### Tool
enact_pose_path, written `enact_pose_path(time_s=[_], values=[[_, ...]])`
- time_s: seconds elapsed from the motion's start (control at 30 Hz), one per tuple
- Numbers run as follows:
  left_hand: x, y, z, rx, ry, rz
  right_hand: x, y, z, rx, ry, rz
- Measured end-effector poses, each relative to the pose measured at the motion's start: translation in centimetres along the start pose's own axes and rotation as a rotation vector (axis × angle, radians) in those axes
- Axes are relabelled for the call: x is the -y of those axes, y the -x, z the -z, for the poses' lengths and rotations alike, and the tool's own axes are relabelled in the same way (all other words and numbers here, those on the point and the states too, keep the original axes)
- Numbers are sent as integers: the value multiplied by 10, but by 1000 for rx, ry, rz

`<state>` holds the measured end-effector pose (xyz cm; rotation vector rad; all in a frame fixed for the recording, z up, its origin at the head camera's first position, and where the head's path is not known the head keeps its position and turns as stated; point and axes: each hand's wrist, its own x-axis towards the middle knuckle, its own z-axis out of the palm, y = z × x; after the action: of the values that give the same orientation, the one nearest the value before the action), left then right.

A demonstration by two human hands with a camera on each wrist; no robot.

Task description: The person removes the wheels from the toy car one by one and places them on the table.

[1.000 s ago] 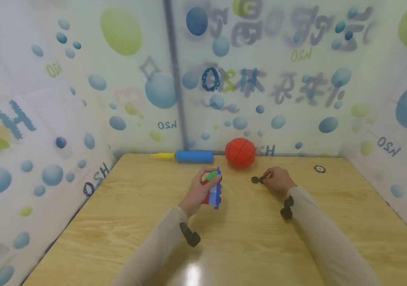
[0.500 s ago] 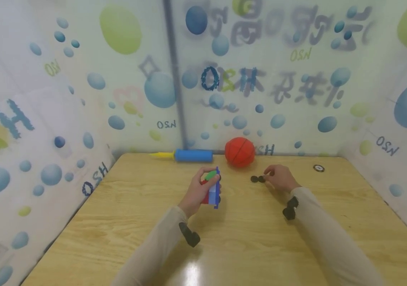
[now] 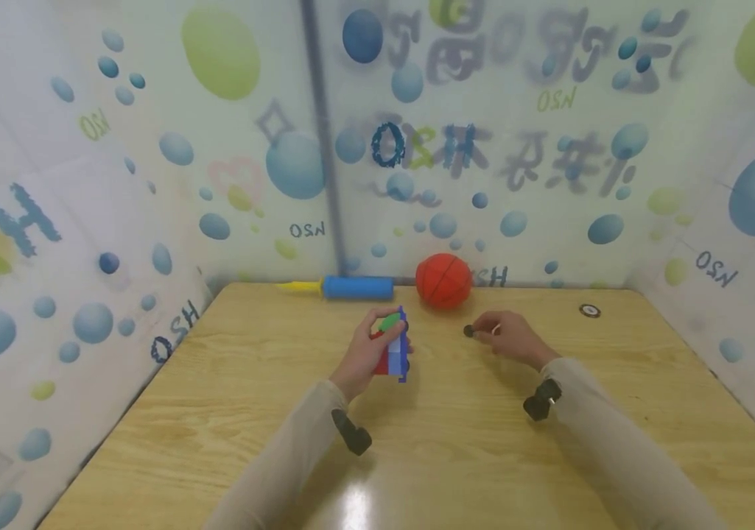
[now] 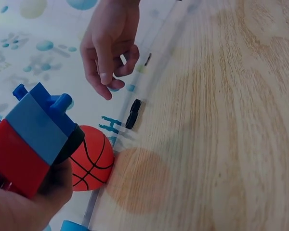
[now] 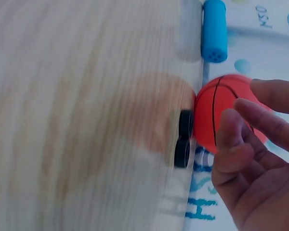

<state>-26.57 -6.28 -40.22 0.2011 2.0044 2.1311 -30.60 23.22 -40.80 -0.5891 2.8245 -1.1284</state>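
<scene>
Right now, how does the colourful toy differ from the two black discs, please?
The toy is red, green and blue, while the discs are black. The toy is larger than either disc. The toy is held in the left grip; the discs rest on the table, ungripped. Both show black, rounded parts.

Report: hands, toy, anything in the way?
Left hand grips toy vehicle. Right hand empty, close to two black wheels. Red ball farther back, apparently not in the way.
</scene>
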Motion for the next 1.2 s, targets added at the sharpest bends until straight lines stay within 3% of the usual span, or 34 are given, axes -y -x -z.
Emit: enact_pose_path(time_s=[0.4, 0.63, 0.93, 1.2], values=[[0, -2, -1, 54, 29, 14, 20, 11, -8, 87, 2, 80], [1, 2, -3, 40, 47, 26, 37, 15, -14, 124, -43, 126], [0, 0, -2, 43, 71, 13, 55, 16, -19, 114, -71, 189], [-1, 2, -2, 50, 86, 0, 63, 19, -35, 95, -180, 295]])
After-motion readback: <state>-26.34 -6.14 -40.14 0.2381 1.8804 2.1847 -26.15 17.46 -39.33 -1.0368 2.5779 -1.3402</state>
